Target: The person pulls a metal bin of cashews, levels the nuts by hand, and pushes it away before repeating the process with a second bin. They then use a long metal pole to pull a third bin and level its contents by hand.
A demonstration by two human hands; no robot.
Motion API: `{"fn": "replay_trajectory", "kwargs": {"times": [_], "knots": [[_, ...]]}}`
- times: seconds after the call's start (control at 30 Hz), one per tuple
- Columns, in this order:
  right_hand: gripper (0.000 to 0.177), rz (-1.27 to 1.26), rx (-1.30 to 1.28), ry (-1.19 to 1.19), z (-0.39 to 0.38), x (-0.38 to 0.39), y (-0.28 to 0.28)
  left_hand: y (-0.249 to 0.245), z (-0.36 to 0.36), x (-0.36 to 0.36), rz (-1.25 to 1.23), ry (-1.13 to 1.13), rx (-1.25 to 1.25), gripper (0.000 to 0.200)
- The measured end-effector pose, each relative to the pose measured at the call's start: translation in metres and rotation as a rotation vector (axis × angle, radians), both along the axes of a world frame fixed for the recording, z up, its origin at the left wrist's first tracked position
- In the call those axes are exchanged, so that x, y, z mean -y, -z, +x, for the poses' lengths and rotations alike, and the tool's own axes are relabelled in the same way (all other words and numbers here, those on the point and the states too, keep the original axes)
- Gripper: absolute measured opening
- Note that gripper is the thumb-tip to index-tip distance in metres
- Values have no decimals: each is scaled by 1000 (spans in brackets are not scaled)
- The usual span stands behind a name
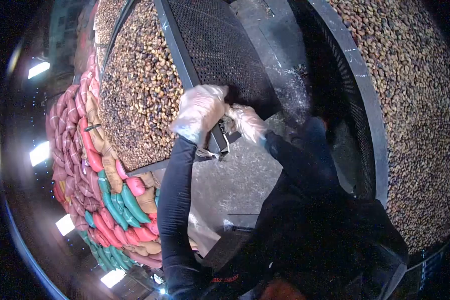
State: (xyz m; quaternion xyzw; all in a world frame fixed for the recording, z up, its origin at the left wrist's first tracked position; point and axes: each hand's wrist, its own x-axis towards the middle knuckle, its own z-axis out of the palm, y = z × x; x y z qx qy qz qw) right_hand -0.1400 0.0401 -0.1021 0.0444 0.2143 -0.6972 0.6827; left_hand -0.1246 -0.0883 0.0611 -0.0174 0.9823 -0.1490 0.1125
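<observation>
My left hand [202,110], in a clear plastic glove, is closed at the corner of a dark metal bin with perforated mesh sides [220,45]. Beside it, almost touching, is my right hand [247,122], also gloved, with its fingers curled in. What the fingers grip is hidden by the gloves. Just below them, a white tie [217,156] and a short dark bar [220,137] show at the bin's corner. Heaped inside this bin are brown and tan nut-like pieces [140,80].
A second mesh-sided bin [370,95] on the right holds more of the same pieces [415,115]. Stacked sacks [75,145] in maroon, pink, green and tan rise on the left. Grey concrete floor [235,185] shows between the bins.
</observation>
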Motion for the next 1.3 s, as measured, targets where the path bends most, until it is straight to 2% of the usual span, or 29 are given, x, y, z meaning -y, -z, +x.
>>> {"fn": "replay_trajectory", "kwargs": {"times": [0.03, 0.07, 0.1, 0.13, 0.2, 0.23, 0.3, 0.37, 0.4, 0.43, 0.5, 0.57, 0.6, 0.63, 0.67, 0.7, 0.73, 0.77, 0.83, 0.9, 0.93, 0.97, 1.0, 1.03, 1.07, 1.2, 1.27, 1.3], "knots": [[18, -3, 2, 6, 1, 0, 0, 3, 0, -2, 111, -92, -117, 27], [18, -3, 41, 60, 3, 0, -1, 7, 5, -11, -11, -290, -41, 33], [17, -4, 78, 109, 6, 0, 3, -7, 1, -20, 11, -343, 100, 28], [18, -116, 71, 70, 4, -5, 10, 5, 6, -19, 9, -363, 213, 25], [20, -142, 141, 75, 7, -11, 20, 16, -14, -32, 80, -791, 519, 13], [22, -164, 212, 90, 10, -10, 23, -2, -24, -51, 8, -612, 568, 15], [27, -134, 176, 85, 15, -8, 28, -1, -10, -62, -32, -479, 457, 22], [25, -227, 263, 95, 13, -9, 34, 3, 7, -63, 24, -475, 365, 27], [24, -127, 173, 26, 12, -9, 32, 9, 15, -62, 85, -457, 273, 33], [24, -130, 174, 18, 14, -7, 32, 22, 27, -61, 82, -465, 272, 33], [22, -82, 241, 184, 23, -3, 32, 43, 40, -68, 123, -616, 86, 39], [21, -133, 186, 89, 13, -11, 43, 44, 39, -79, 120, -677, -69, 45], [21, -160, 209, -24, 1, -17, 35, 20, 14, -92, 544, -1297, -275, 48], [22, -185, 234, -140, -11, -23, 21, 18, 10, -96, 889, -1608, -428, 56], [24, -25, 325, -236, -31, -30, -15, 16, 6, -100, 1149, -1937, -665, 66], [24, -29, 322, -242, -27, -30, -14, 24, 9, -97, 1149, -1937, -676, 66], [24, -57, 232, -147, -18, -29, -4, 32, 11, -94, 901, -1779, -443, 61], [25, -85, 144, -52, -10, -26, 7, 38, 18, -96, 803, -1600, -342, 53], [24, -133, 162, -81, 0, -21, 33, 50, 33, -98, 535, -1244, -198, 40], [25, -115, 83, -71, 6, -18, 40, 63, 34, -99, 72, -763, -398, 37], [27, -234, 218, -53, 11, -14, 44, 64, 34, -101, 190, -890, -397, 34], [27, -238, 217, -66, 13, -18, 48, 65, 34, -104, 296, -1019, -402, 31], [29, -152, 249, -94, -3, -28, 14, 66, 34, -108, 267, -1045, -404, 37], [30, -68, 278, -123, -13, -34, -8, 59, 23, -110, 328, -1231, -446, 47], [33, -73, 318, -134, -8, -34, -1, 51, 11, -112, 377, -1417, -500, 58], [35, -21, 383, -167, 11, -24, 15, 28, 1, -110, 518, -1563, -602, 61], [32, -141, 695, -84, 19, -23, 13, 25, -1, -112, 630, -1649, -661, 63], [32, -134, 692, -88, 30, -20, 26, 26, -3, -114, 690, -1690, -689, 64]]}}
